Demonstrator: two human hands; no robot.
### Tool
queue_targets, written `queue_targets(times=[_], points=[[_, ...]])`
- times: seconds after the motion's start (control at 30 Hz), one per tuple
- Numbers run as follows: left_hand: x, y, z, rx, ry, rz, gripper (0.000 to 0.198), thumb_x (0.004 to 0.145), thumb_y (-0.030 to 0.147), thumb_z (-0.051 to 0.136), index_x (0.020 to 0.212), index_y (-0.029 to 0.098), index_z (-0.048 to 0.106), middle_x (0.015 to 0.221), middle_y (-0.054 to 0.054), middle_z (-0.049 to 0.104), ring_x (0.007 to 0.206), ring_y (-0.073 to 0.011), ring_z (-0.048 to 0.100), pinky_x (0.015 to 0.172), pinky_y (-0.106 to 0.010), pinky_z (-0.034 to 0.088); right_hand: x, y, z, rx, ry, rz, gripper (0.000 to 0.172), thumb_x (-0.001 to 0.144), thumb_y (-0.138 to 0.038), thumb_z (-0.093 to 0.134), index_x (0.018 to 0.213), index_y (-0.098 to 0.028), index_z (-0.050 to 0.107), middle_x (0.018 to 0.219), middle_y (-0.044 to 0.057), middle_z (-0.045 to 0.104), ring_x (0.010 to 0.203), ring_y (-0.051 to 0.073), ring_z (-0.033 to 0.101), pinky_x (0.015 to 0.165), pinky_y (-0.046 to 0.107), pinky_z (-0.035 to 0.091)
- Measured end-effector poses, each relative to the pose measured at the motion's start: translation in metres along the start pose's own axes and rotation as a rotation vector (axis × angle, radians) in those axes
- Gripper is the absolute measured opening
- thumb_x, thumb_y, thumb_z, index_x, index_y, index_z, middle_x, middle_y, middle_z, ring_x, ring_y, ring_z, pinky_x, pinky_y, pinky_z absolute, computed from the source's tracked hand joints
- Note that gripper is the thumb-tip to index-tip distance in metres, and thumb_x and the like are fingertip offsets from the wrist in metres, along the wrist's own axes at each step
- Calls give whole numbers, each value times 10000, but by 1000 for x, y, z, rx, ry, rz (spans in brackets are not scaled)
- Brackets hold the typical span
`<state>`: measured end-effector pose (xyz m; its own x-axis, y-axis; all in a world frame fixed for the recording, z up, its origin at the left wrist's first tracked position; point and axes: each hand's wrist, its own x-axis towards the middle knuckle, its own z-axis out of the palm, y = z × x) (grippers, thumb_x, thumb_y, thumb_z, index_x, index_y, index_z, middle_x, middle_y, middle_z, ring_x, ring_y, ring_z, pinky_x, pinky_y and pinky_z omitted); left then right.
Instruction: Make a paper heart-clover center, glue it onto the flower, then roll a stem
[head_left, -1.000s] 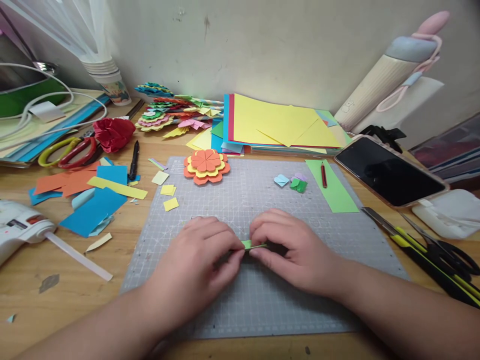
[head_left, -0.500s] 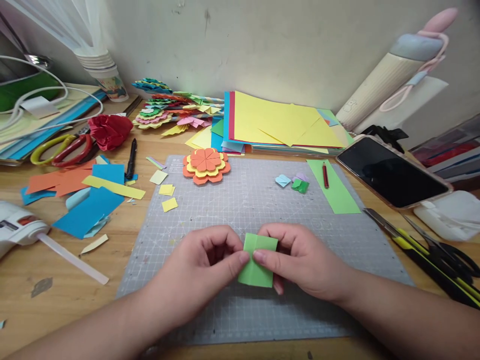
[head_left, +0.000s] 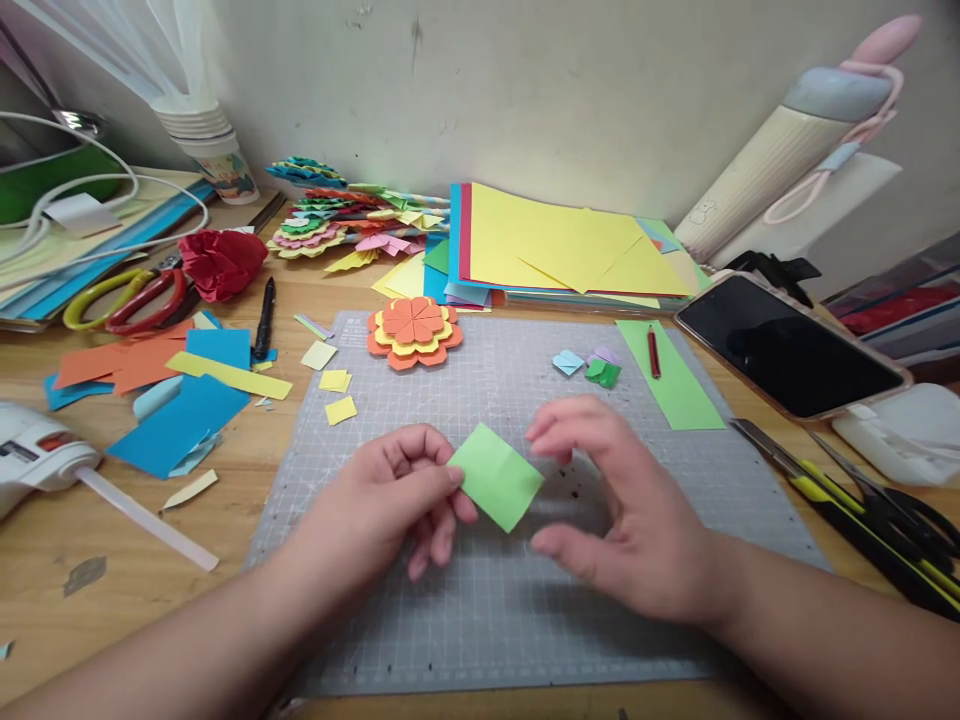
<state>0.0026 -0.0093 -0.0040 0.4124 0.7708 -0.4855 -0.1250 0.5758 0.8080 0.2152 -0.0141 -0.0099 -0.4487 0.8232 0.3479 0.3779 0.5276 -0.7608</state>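
Note:
Between the thumb and fingers of my left hand [head_left: 405, 490] is a light green paper square [head_left: 499, 480], pinched at its left corner and turned like a diamond. A faint crease seems to cross it. My right hand [head_left: 615, 500] is just to the right of the paper, apart from it, thumb and fingers spread with nothing between them. Both hands are above the grey cutting mat [head_left: 450, 630]. Farther back on the mat sit a layered orange and yellow paper flower [head_left: 415, 332] and small folded pieces in blue [head_left: 568, 362], purple and green [head_left: 603, 374].
A green strip [head_left: 667, 385] with a short pencil [head_left: 654, 354] lies at the mat's right. Beyond are a phone [head_left: 791, 345], a utility knife [head_left: 825, 510] and black scissors [head_left: 900, 505]. At left are paper scraps [head_left: 180, 425] and a glue gun [head_left: 37, 455]. Yellow sheets [head_left: 555, 240] are stacked behind.
My right hand has let go of the green paper and opened out to the right. The paper has turned to a diamond, held by my left hand alone.

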Motion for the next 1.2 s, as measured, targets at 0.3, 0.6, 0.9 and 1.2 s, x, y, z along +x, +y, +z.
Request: queue_targets(times=[0.3,0.6,0.9,1.2], points=[[-5,3,2,531,129,175,183,819,321,565,707,189,507,605,42,525,504,-91,461,456,-215,372,-4,-6,-4,-552,-104,-415,189,898,-95,525,919,-257,620,919,-12,703,872,186,571,796,376,349],[-3,-6,-7,1394,174,551,113,857,177,531,935,203,609,985,-53,572,932,-224,517,809,-390,452,1,1,1,-516,-357,-312,248,963,-136,435,923,-234,660,901,26,705,849,185,575,792,376,305],[-18,-3,1,1756,-166,551,201,880,138,518,1024,218,634,979,-39,650,904,-252,585,803,-422,436,2,-1,3,-380,-366,-143,176,957,-216,512,854,-177,649,888,23,656,853,178,559,778,372,319],[-30,-8,0,1807,-163,626,258,817,120,543,1037,198,653,977,-64,672,870,-247,612,847,-419,418,12,-2,12,-178,-288,267,117,839,-116,609,748,-174,563,913,18,565,890,173,535,804,349,390]])
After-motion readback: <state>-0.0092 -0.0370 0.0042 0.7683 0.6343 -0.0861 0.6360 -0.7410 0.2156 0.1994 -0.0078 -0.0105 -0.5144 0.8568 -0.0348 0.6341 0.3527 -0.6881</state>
